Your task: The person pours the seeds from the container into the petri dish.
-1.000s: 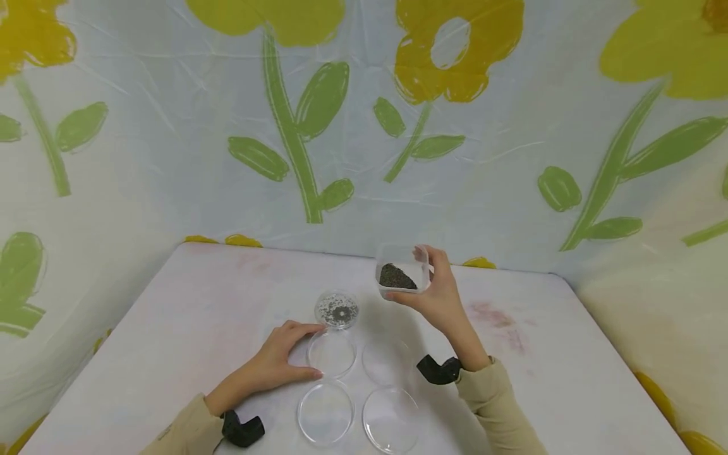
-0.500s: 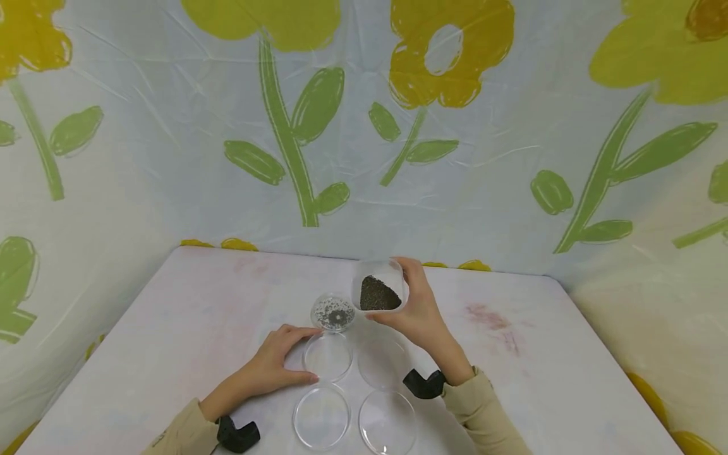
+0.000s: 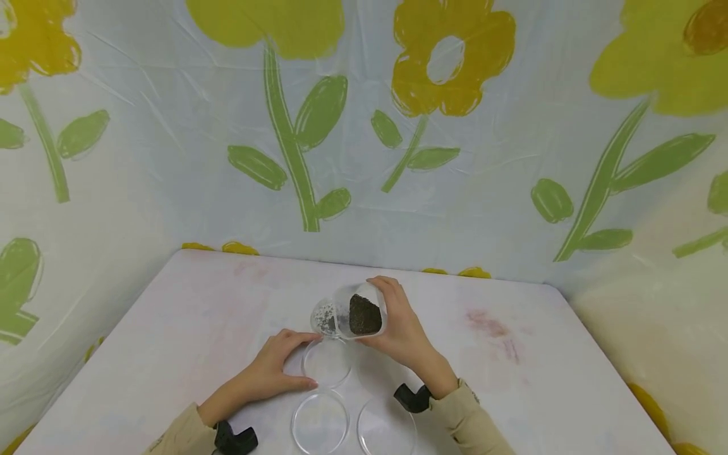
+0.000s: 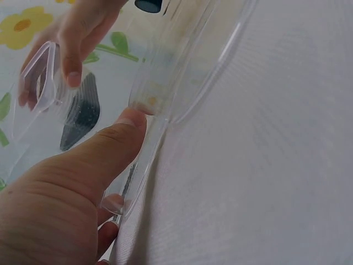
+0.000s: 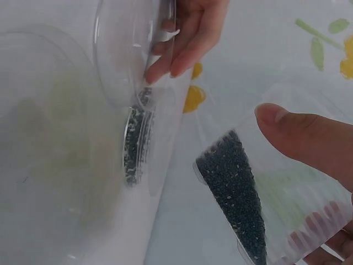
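Note:
My right hand (image 3: 400, 328) holds a clear square plastic tub (image 3: 370, 292), tilted to the left, with dark granules (image 5: 234, 193) heaped against one side. The tub overlaps a round clear petri dish (image 3: 323, 318) strewn with dark granules, partly hiding it. Nearer to me, my left hand (image 3: 272, 371) grips another petri dish (image 3: 327, 363), thumb at its near side and fingertips at its far side. In the left wrist view the thumb (image 4: 121, 135) rests against the clear rim.
Two more clear round dishes, the left dish (image 3: 320, 422) and the right dish (image 3: 387, 428), lie near the front of the pale table (image 3: 540, 379). A flower-printed cloth (image 3: 489, 189) rises behind the table.
My right hand has brought the tub left and down toward the granule-strewn dish and tipped it further. My left hand stays at its dish.

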Tool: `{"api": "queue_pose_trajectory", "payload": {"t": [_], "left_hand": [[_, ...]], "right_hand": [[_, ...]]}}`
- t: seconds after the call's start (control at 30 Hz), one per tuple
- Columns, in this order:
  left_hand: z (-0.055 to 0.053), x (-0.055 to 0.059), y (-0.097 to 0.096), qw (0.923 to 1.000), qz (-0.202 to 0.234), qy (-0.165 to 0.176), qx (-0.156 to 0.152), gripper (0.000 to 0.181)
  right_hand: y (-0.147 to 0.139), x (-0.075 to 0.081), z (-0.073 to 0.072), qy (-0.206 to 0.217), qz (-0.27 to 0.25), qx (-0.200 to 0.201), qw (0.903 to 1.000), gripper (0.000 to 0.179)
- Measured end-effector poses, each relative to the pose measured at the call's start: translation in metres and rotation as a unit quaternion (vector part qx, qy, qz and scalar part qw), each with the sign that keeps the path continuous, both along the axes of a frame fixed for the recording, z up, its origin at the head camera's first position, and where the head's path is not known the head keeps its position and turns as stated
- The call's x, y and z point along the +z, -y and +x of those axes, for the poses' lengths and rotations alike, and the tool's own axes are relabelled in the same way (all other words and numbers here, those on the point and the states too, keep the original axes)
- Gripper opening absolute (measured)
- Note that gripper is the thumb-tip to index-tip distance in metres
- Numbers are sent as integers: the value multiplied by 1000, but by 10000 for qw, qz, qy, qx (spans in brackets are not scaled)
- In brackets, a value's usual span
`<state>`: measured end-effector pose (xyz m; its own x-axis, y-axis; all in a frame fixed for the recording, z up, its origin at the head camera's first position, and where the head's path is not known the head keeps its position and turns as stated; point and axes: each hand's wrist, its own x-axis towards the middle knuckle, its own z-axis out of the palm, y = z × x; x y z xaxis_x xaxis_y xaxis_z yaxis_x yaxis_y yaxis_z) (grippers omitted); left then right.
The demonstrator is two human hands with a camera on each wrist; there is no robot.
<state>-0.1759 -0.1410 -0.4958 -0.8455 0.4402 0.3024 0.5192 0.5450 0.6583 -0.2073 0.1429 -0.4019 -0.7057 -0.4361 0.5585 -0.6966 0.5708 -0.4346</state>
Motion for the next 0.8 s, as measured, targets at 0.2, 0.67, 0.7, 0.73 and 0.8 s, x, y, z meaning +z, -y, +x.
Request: {"api": "queue_pose_trajectory", "payload": {"t": [0.2, 0.67, 0.7, 0.73, 0.8], "left_hand": [[1, -2, 1, 10000, 34, -63, -28, 76], [1, -2, 1, 9998, -40, -202, -75, 76], [0, -2, 1, 9998, -43, -185, -70, 76], [0, -1, 0, 9998, -38, -172, -80, 76], [0, 0, 0, 9997, -37, -203, -104, 76]], "right_hand": [[5, -7, 1, -473, 178, 40, 9987, 99], [10, -13, 2, -1267, 627, 164, 9898, 95], [10, -13, 2, -1297, 652, 186, 9892, 94], [11, -13, 1, -1321, 688, 189, 9887, 93], [12, -13, 1, -1408, 727, 215, 9871, 93]]}}
